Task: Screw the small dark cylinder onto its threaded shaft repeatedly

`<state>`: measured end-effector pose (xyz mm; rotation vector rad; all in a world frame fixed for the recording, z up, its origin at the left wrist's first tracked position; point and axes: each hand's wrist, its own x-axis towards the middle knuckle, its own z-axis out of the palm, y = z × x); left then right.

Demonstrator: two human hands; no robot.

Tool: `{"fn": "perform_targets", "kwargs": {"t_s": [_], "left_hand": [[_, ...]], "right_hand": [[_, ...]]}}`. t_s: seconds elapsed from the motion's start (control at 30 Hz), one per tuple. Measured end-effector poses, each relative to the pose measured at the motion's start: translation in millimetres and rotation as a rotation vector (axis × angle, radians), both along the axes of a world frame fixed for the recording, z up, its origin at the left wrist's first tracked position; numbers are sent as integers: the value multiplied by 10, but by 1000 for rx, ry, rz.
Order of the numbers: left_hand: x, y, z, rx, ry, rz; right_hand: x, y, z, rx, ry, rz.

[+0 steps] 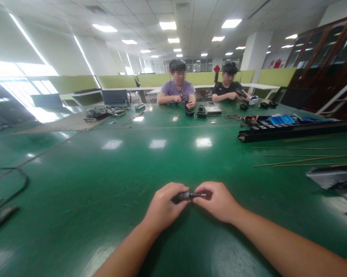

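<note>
Cylinder of dark grey, metal-like material (185, 196) is btwn your two hands, w/ a thin, dark, ringed shaft (199, 195) on its right side. Your bare left hand (165, 202) pinches the cylinder, thumb against fingers; your bare right hand (219, 201) pinches the shaft in same way. If both are one pc. or two, I cannot tell. I think it is light but stiff, prob. not fragile; smooth surface may slip, so hold the cylinder approx. at its middle, and the shaft by its rings, for more friction. Below the grip, the glossy, hard green tabletop (133, 161) shows lamp reflections. Ahead and right of the grip: straight, thin, brass-coloured rods (303, 155), then a long, black, channel-shaped rail (268, 133), w/ a shiny blue plastic packet (281, 119) near it.
</note>
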<state>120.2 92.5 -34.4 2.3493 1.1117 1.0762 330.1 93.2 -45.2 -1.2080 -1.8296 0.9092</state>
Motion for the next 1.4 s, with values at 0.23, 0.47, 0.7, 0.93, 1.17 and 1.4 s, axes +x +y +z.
{"fn": "perform_targets", "kwargs": {"t_s": [0.23, 0.47, 0.7, 0.93, 1.17, 1.4], "left_hand": [[-8, -2, -10, 9, -10, -3], [-10, 11, -18, 16, -9, -1], [-9, 0, -14, 26, -2, 2], [-38, 9, -3, 32, 3, 24], [-47, 26, -21, 28, -12, 27], [-61, 26, -12, 29, -2, 33]], "right_hand": [[3, -17, -2, 22, 3, 5], [-7, -15, 11, 25, 0, -11], [-3, -32, 26, 33, 4, -6], [11, -27, 19, 19, -11, -25], [7, -20, 7, 17, -7, -33], [1, -19, 4, 0, 22, -73]]}}
